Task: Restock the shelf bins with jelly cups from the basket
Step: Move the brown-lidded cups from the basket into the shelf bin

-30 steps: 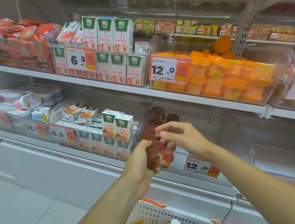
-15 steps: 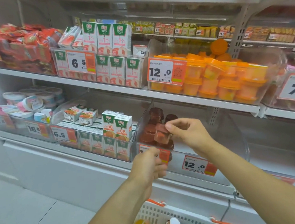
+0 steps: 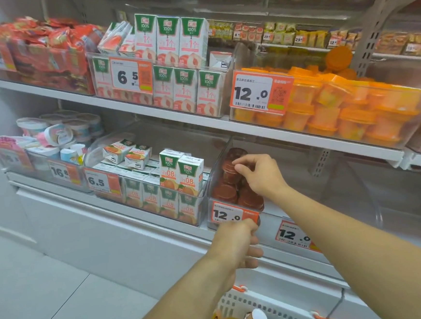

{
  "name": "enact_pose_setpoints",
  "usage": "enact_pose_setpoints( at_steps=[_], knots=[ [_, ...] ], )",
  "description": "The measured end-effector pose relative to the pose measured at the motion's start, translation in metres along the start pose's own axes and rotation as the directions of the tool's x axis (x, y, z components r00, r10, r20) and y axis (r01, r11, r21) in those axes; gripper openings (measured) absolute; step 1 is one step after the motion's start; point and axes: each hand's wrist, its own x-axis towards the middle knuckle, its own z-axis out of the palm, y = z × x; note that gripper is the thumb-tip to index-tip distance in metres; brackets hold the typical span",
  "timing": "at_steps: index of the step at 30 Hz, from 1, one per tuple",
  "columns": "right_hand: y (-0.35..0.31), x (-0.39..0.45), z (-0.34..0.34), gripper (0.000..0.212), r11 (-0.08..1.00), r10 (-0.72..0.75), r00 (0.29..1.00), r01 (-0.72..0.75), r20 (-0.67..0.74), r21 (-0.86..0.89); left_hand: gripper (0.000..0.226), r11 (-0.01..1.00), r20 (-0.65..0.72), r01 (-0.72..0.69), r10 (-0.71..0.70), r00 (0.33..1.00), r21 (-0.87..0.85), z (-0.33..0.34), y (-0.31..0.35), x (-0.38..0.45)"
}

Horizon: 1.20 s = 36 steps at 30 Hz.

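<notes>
Upper shelf, far left: one bin of red snack packets, heaped, count unreadable, tagged with a partly visible 9. Beside it, one clear bin of peach juice cartons: three upright on top, three upright in front, others behind a 6.5 tag. Right of that, one clear bin of orange jelly cups, stacked several deep, too many to count, tagged 12.0. Lower shelf, far left: one bin of white tubs, about seven showing, tagged 16.8. Next, one bin of orange juice cartons: two upright on top, two lying loose behind, four fronts visible below, tagged 6.5. Next, one clear shelf bin tagged 12.0, holding brown jelly cups; about five lids can be made out. Left hand: fingers curled just below that bin's front; whether it holds anything cannot be told. Right hand: reaching into the bin, fingertips pinching the top brown cup on the stack. Bottom edge: one white basket with orange clips, three items showing inside, partly cropped.
</notes>
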Motion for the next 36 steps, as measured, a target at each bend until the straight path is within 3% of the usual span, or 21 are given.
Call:
enact_pose_setpoints(
  at_steps=[7,11,14,17,20,23,25,26,29,32,34,36],
  knots=[
    [-0.003,-0.006,-0.003,0.016,0.997,-0.053,0.998,0.052,-0.019,-0.061,0.026,0.999,-0.001,0.017,-0.017,1.0,0.041,-0.001,-0.008,0.006],
    [-0.014,-0.054,-0.012,0.012,0.977,-0.189,0.954,0.206,-0.233,0.052,0.018,0.99,-0.006,0.037,-0.037,0.999,0.139,-0.003,-0.013,0.005],
    [-0.01,-0.112,-0.013,0.012,0.95,-0.221,0.906,0.284,-0.36,0.131,0.017,0.927,-0.008,0.056,-0.057,0.998,0.371,-0.007,-0.022,0.008],
    [0.02,-0.172,0.005,0.011,0.956,-0.099,0.933,0.186,-0.347,0.225,0.023,0.719,0.006,0.069,-0.101,0.995,0.692,-0.009,-0.042,0.012],
    [0.068,-0.227,0.034,0.011,0.965,0.124,0.982,-0.086,-0.141,0.247,0.022,0.425,0.018,0.074,-0.207,0.978,0.902,-0.012,-0.068,0.016],
    [0.116,-0.268,0.054,0.014,0.942,0.321,0.934,-0.332,0.159,0.049,0.032,0.12,0.013,0.024,-0.295,0.955,0.993,-0.012,-0.093,0.018],
    [0.141,-0.284,0.061,0.014,0.911,0.406,0.877,-0.409,0.257,-0.044,0.038,0.037,0.013,-0.003,-0.284,0.959,0.999,-0.009,-0.112,0.02],
    [0.151,-0.288,0.063,0.011,0.891,0.45,0.847,-0.447,0.282,-0.078,0.037,0.056,0.005,0.01,-0.273,0.962,0.998,-0.006,-0.123,0.022],
    [0.17,-0.288,0.067,0.014,0.847,0.531,0.789,-0.507,0.309,-0.159,0.018,0.254,-0.022,0.094,-0.273,0.962,0.963,0.001,-0.177,0.03],
    [0.173,-0.277,0.073,0.021,0.832,0.554,0.775,-0.523,0.304,-0.184,0.039,0.307,-0.072,0.2,-0.382,0.921,0.93,0.011,-0.226,0.025],
    [0.171,-0.267,0.079,0.027,0.825,0.565,0.774,-0.531,0.287,-0.193,0.06,0.321,-0.12,0.243,-0.358,0.926,0.915,0.012,-0.248,0.022],
    [0.17,-0.259,0.088,0.036,0.807,0.591,0.761,-0.556,0.269,-0.199,0.061,0.35,-0.137,0.249,-0.315,0.939,0.903,0.007,-0.257,0.023]
  ],
)
